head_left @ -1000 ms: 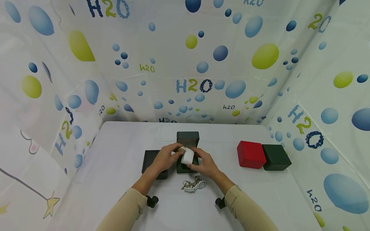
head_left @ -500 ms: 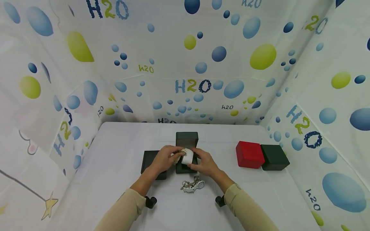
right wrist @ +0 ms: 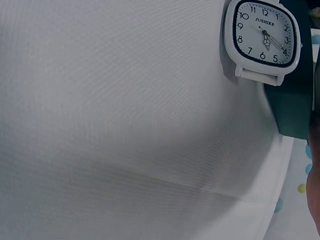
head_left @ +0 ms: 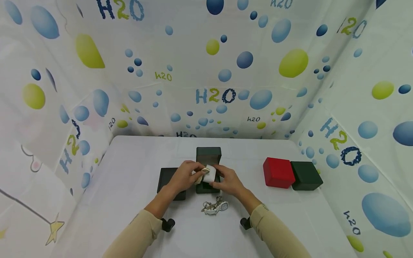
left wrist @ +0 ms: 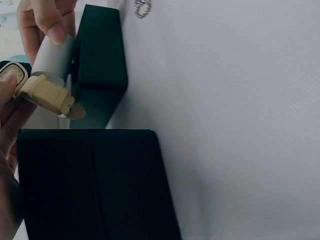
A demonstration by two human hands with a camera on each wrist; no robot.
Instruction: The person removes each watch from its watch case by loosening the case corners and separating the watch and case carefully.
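Note:
Over the open green watch box (head_left: 208,154), my right hand (head_left: 229,181) holds a white watch cushion (head_left: 209,173) between thumb and fingers. My left hand (head_left: 186,175) pinches a watch with a cream strap (left wrist: 47,95) at the cushion's left side. Its gold-rimmed face (left wrist: 14,75) lies under my left thumb in the left wrist view, and the strap's buckle end hangs by the cushion's end. On the table in front of the box lies a white watch (right wrist: 265,32) with a squarish dial, beside a silvery chain (left wrist: 142,7).
A flat black box (head_left: 166,178) sits left of the green one, partly under my left forearm. Over on the right stand a red box (head_left: 279,172) and a closed dark green box (head_left: 306,175), side by side. A patterned curtain (head_left: 180,86) rises behind the white table.
The cream-strapped watch has shifted toward the lower left of the cushion as my left fingers turned it. My right hand keeps its hold on the cushion almost in place.

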